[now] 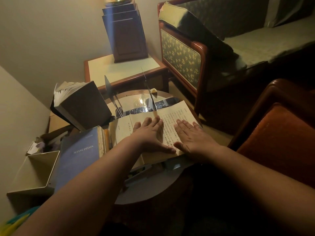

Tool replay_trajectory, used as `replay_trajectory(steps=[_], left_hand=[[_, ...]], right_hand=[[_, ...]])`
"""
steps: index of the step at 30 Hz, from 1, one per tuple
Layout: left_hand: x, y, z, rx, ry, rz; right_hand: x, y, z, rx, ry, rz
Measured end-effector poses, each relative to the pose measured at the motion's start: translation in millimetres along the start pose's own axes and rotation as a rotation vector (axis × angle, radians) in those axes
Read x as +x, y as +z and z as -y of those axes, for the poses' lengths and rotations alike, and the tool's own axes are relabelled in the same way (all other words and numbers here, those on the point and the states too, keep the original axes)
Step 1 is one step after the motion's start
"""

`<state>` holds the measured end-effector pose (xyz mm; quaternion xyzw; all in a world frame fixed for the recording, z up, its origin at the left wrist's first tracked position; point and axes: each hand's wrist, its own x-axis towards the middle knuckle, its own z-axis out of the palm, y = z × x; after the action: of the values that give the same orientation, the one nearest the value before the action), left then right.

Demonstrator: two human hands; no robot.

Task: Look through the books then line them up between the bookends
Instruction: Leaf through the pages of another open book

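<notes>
An open book (177, 114) with printed pages lies on the round glass-topped table (136, 101). My left hand (150, 133) lies flat on its left page, fingers spread. My right hand (190, 135) presses flat on the right page. Two thin metal bookends (109, 86) (148, 87) stand upright behind the book with a gap between them. A thick dark book (85, 104) stands tilted to the left of the bookends, its pages fanned at the top. A blue book (78, 159) lies on a stack at my left.
A white open box (34, 172) sits at lower left. Behind the round table stands a square side table (102, 70) with a dark wooden cabinet (126, 34). A patterned sofa (213, 48) is at right, an orange-cushioned chair (281, 142) at near right.
</notes>
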<state>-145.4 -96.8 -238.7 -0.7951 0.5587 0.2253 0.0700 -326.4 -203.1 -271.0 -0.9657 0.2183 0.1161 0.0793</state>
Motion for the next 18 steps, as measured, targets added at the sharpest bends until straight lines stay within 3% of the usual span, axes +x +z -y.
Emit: replay_trajectory(steps=[8, 18], left_hand=[[-1, -2, -2, 0.006, -0.008, -0.004], [0, 2, 3, -0.014, 0.009, -0.006]], right_hand=[[-12, 1, 2, -0.009, 0.000, 0.057], [62, -13, -7, 0.068, 0.087, -0.008]])
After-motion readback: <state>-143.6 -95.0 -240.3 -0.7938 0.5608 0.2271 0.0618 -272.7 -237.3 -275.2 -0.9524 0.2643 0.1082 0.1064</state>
